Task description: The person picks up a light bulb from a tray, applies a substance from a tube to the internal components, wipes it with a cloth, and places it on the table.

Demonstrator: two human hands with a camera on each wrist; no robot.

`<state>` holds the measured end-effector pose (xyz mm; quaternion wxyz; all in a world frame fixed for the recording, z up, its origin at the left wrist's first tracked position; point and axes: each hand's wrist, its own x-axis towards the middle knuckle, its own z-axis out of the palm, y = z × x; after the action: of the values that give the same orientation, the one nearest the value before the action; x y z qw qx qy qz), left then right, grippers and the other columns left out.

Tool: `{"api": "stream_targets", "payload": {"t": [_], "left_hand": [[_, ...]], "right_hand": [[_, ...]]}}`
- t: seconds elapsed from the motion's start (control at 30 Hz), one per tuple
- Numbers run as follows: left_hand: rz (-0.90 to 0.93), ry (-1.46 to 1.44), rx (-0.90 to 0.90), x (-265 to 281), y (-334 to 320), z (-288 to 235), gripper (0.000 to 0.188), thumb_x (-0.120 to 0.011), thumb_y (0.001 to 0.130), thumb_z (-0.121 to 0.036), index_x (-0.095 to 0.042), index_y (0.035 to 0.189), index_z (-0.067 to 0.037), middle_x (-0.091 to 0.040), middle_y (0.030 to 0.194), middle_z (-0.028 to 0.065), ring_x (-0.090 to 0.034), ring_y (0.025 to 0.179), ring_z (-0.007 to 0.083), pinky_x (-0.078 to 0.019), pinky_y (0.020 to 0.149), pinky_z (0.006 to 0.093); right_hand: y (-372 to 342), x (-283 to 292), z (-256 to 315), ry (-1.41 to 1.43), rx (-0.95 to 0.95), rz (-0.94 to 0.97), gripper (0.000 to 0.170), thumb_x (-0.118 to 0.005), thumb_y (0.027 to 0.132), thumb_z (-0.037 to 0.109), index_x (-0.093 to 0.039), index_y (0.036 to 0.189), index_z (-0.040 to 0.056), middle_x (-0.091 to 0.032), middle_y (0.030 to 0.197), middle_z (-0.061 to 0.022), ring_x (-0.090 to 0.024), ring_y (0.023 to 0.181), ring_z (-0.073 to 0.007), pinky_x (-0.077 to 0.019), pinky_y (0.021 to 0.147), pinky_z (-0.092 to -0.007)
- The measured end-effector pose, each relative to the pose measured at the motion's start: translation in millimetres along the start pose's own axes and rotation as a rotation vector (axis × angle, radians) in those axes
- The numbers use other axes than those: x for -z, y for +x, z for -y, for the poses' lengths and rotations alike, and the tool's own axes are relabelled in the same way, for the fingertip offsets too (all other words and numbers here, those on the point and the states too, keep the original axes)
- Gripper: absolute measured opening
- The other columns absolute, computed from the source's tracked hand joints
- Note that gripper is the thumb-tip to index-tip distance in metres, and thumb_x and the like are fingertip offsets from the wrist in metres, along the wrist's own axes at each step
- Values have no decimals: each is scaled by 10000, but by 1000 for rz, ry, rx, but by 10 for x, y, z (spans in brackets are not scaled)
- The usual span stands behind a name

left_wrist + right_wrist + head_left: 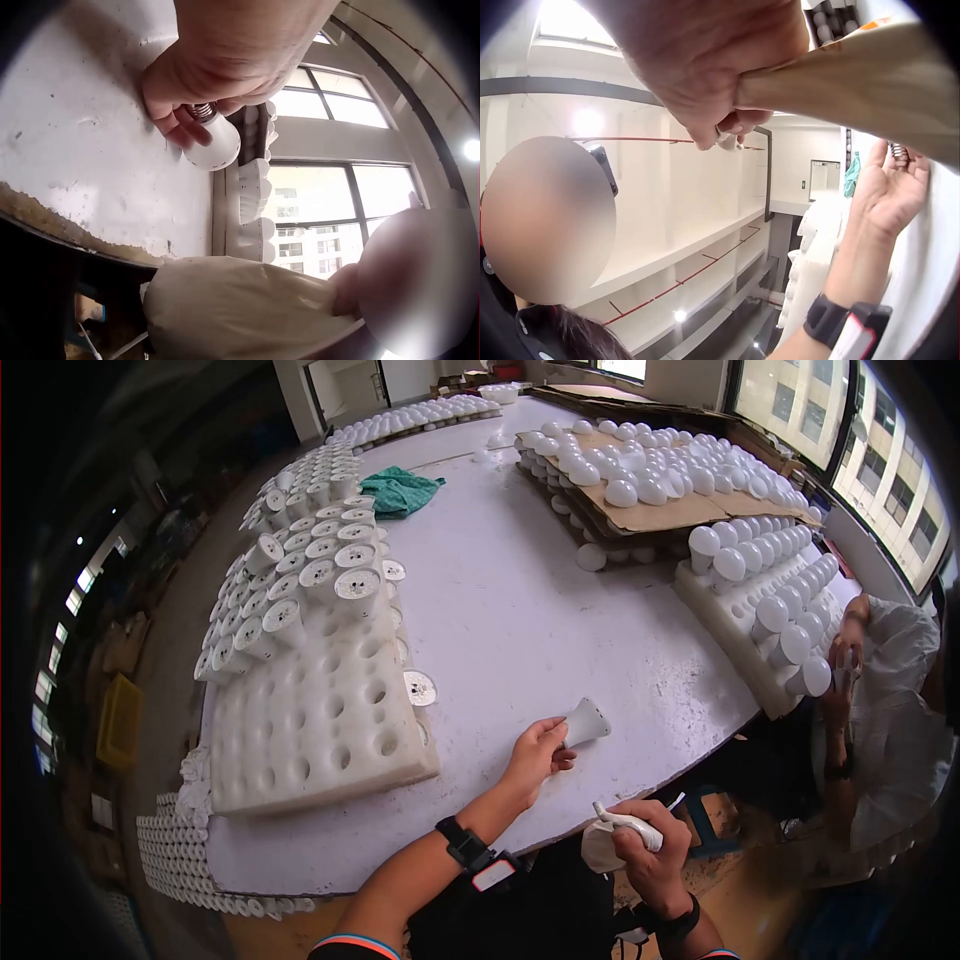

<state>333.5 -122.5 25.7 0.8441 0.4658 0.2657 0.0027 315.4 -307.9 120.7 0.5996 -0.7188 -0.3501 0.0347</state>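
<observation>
Over the table, my left hand (535, 762) holds a white light bulb housing (588, 724) by its screw end. The wide rim points away from the hand, up and to the right. In the left wrist view, the fingers are curled round the metal screw cap (201, 112). Just past the table's front edge, my right hand (655, 852) grips a soft, pale squeeze bag (601, 847) near its gathered top. The bag's full body (225, 307) shows in the left wrist view. What fills the bag is hidden.
At left, a foam tray (320, 760) with round holes carries many bulb housings (285, 618). A green cloth (400, 492) lies behind it. White domes (655, 490) cover stacked cardboard (660, 517) at back right. Another foam tray (730, 622) holds domed bulbs, with another person (890, 690) beside it.
</observation>
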Motion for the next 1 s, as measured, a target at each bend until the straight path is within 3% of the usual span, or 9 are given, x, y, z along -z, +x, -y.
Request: {"api": "stream_targets", "payload": {"t": [0.1, 0.23, 0.27, 0.3, 0.53, 0.67, 0.73, 0.87, 1.0], "left_hand": [[39, 88, -98, -175, 229, 32, 405, -454, 879, -178, -359, 1242, -26, -501, 1029, 96, -535, 839, 149, -472, 736, 275], [224, 282, -231, -436, 514, 68, 493, -504, 830, -128, -339, 1293, -85, -474, 1113, 109, -536, 908, 153, -481, 725, 269], [247, 397, -251, -480, 510, 26, 519, -520, 813, -117, -341, 1301, -103, -461, 1145, 112, -536, 927, 157, -485, 717, 267], [190, 503, -343, -532, 415, -49, 503, -540, 792, -110, -387, 1271, -92, -440, 1182, 106, -544, 910, 158, -492, 692, 269], [325, 456, -189, 27, -520, -821, 342, -496, 857, -195, -480, 1166, -49, -530, 1073, 91, -566, 905, 163, -481, 705, 266], [-9, 329, -203, 661, -1150, -1509, 226, -488, 868, -226, -548, 987, -43, -576, 953, 58, -576, 843, 157, -470, 666, 274], [-158, 96, -351, 1114, -1251, -1718, 166, -493, 861, -211, -540, 904, -58, -583, 885, 42, -568, 807, 157, -466, 642, 276], [-555, -14, -507, 1695, -1241, -1991, 226, -554, 810, -165, -483, 995, -57, -511, 1019, 72, -538, 880, 196, -474, 671, 309], [-610, -20, -510, 2103, -883, -2083, 320, -577, 770, -120, -457, 1061, -62, -483, 1058, 77, -544, 879, 207, -479, 705, 337]], "right_hand": [[-44, 36, -53, 85, -230, -44, 212, -654, 757, 143, -604, 893, -12, -602, 690, -58, -568, 566, -96, -439, 537, -199], [-13, -58, -73, 187, -242, -153, 220, -638, 753, 120, -570, 896, -33, -552, 636, -35, -526, 528, -81, -410, 491, -186], [-65, -50, -245, 108, -148, -189, 213, -632, 753, 98, -567, 902, -39, -554, 646, -42, -525, 519, -83, -399, 474, -183], [-56, -42, -229, 136, -176, -205, 212, -628, 755, 97, -567, 906, -39, -554, 646, -44, -523, 514, -83, -391, 464, -182], [-57, -102, -212, 213, -215, -193, 190, -595, 770, 79, -585, 923, -32, -544, 596, -41, -497, 475, -68, -344, 416, -175], [-61, -128, -243, 240, -234, -142, 181, -575, 779, 76, -588, 922, -34, -543, 582, -42, -468, 448, -54, -320, 397, -170], [-50, -131, -225, 258, -221, -120, 182, -576, 783, 85, -588, 921, -33, -539, 578, -37, -463, 446, -52, -320, 400, -168], [-17, -190, -149, 246, -160, -78, 190, -584, 792, 117, -593, 911, -32, -528, 567, -22, -453, 445, -46, -319, 410, -165], [-3, -243, -70, 169, -105, -70, 197, -616, 771, 111, -597, 900, -37, -536, 613, -23, -469, 474, -49, -345, 432, -169]]}}
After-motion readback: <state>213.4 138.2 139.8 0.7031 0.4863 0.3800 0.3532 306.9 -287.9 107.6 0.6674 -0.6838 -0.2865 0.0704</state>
